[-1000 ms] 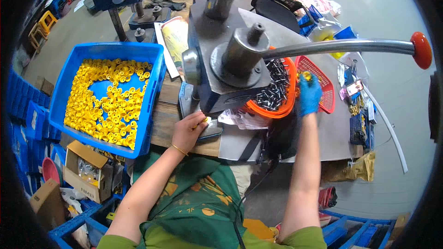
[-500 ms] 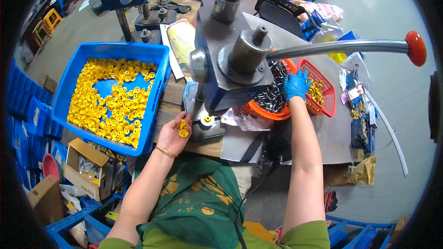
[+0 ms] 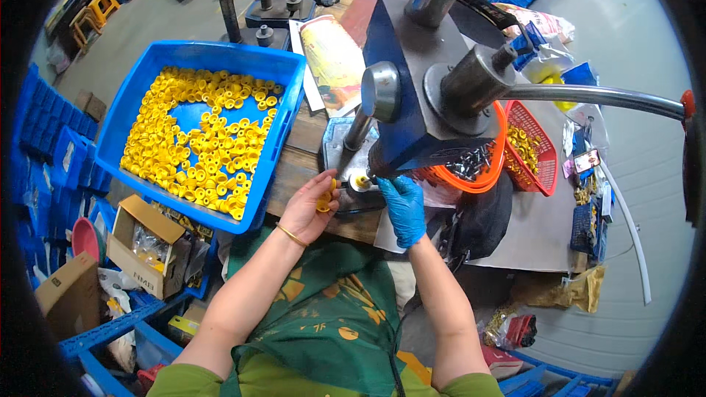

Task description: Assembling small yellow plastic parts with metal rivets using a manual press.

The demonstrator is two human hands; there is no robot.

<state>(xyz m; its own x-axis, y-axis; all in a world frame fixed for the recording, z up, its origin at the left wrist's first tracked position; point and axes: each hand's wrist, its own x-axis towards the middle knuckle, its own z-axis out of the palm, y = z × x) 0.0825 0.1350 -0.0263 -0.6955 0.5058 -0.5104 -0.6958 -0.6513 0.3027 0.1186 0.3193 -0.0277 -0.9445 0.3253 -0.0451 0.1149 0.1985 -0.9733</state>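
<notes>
My bare left hand [image 3: 310,213], with a bangle at the wrist, is closed around several small yellow plastic caps [image 3: 324,203] just left of the press's base [image 3: 336,140]. On the base stands a round white holder [image 3: 359,181] with a yellow piece in its middle. My right hand [image 3: 403,209], in a blue glove, has its fingertips pinched together at the holder's right side, below the head of the hand press [image 3: 412,73]. A dark bit shows at those fingertips, too small to name. The blue tray [image 3: 276,154] at the left holds many more yellow caps.
Right of the press stand an orange bowl [image 3: 494,173] of dark metal parts and a red basket [image 3: 544,148] of brass-coloured pieces. The press's lever [image 3: 603,93] reaches far right. Another press [image 3: 234,15] stands behind the tray. An open cardboard box [image 3: 151,242] sits lower left.
My right hand has left the bowl and basket and come left to the white holder. My left hand stays beside the holder with the caps. The whole view has shifted.
</notes>
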